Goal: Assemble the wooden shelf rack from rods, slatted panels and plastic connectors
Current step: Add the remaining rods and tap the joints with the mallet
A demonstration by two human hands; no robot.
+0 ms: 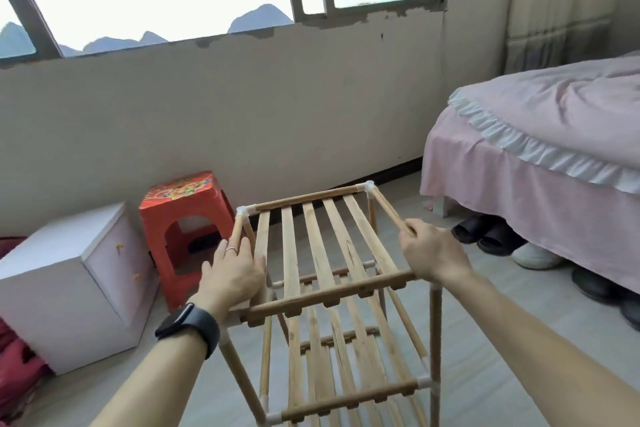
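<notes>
Left hand: fingers flat, pressing the top slatted panel at its near-left corner.
Right hand: curled round the side rod.
Rack: upright on the floor.
Tip: press both sides evenly so the rod ends seat fully in the connectors.

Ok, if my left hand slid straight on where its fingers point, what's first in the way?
Probably the white connector at the far left corner of the rack; your left hand lies flat on that side, pointing at it.
</notes>
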